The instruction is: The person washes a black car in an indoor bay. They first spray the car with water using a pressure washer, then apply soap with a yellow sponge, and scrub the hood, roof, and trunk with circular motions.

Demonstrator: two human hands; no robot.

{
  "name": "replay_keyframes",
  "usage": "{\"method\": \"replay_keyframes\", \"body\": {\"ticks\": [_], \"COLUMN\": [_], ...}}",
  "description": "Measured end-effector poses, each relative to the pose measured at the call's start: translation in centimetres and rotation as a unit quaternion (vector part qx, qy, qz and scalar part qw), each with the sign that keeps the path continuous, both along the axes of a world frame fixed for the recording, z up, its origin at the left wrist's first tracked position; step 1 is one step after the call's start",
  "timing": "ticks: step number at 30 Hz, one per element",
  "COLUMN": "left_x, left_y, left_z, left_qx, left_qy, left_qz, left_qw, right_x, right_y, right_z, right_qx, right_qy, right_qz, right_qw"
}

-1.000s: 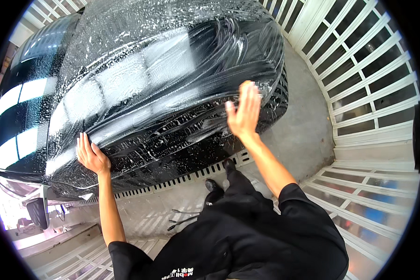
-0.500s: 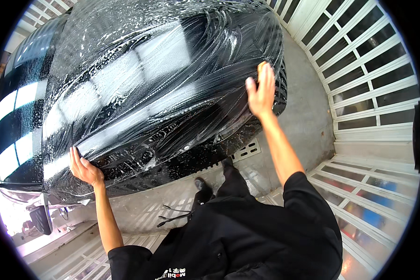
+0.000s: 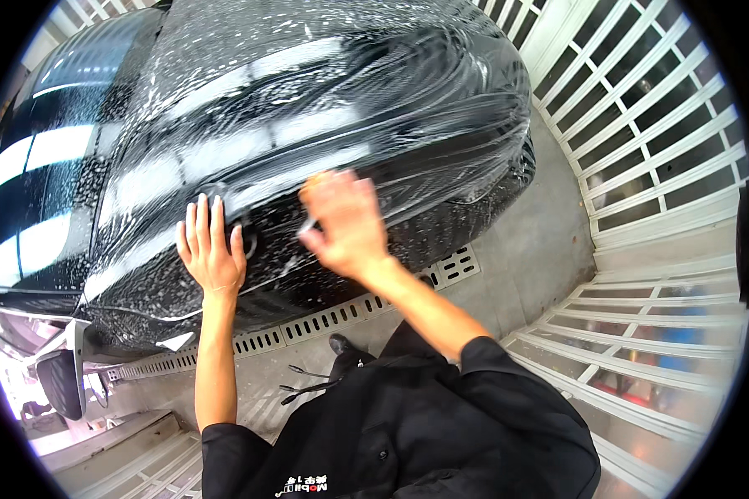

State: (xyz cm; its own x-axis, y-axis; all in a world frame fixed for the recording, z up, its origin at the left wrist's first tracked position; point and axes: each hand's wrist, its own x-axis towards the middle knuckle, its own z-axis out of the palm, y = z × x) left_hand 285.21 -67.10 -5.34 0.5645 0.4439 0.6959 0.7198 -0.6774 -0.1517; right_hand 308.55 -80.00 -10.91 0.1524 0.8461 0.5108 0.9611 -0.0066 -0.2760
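A black car hood (image 3: 266, 133), streaked with white suds, fills the upper part of the head view. My left hand (image 3: 211, 254) lies flat on the hood's near side with its fingers spread and nothing in it. To its right, my right hand (image 3: 345, 220) is pressed on the soapy paint, smeared by motion. Under its fingers is an orange sponge (image 3: 314, 185), of which only an edge shows; the palm hides the rest.
The windshield (image 3: 46, 166) and a side mirror (image 3: 61, 378) are on the left. A slotted drain grate (image 3: 324, 320) runs along the floor below the car. White-barred panels (image 3: 657, 108) stand at the right. Dark cords (image 3: 308, 387) hang near my waist.
My right hand has swept left with the sponge, from the hood's right end to its middle. My left hand has shifted right and farther onto the hood, fingers now spread.
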Motion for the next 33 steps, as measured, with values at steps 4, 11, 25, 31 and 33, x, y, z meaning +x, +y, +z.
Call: {"method": "replay_keyframes", "body": {"ticks": [4,11,25,31,33], "left_x": [-9.4,-13.4,-20.5,-20.1,-20.4], "left_y": [4.0,5.0,8.9,8.9,8.7], "left_z": [-0.5,-0.4,0.1,1.2,0.7], "left_qx": [0.037,0.024,0.029,0.031,0.026], "left_qy": [-0.042,-0.044,-0.1,-0.121,-0.125], "left_qz": [0.076,0.075,0.117,0.108,0.132], "left_qw": [0.996,0.996,0.988,0.986,0.983], "right_x": [12.7,-12.5,26.4,-0.2,-10.9], "right_y": [-0.7,7.5,-1.8,3.5,6.8], "right_z": [-0.9,6.7,0.5,1.8,5.8], "right_qx": [0.195,0.1,0.18,0.174,0.08], "right_qy": [0.068,0.011,-0.005,-0.039,-0.022], "right_qz": [-0.32,0.034,-0.219,-0.11,0.0], "right_qw": [0.925,0.994,0.959,0.978,0.997]}}
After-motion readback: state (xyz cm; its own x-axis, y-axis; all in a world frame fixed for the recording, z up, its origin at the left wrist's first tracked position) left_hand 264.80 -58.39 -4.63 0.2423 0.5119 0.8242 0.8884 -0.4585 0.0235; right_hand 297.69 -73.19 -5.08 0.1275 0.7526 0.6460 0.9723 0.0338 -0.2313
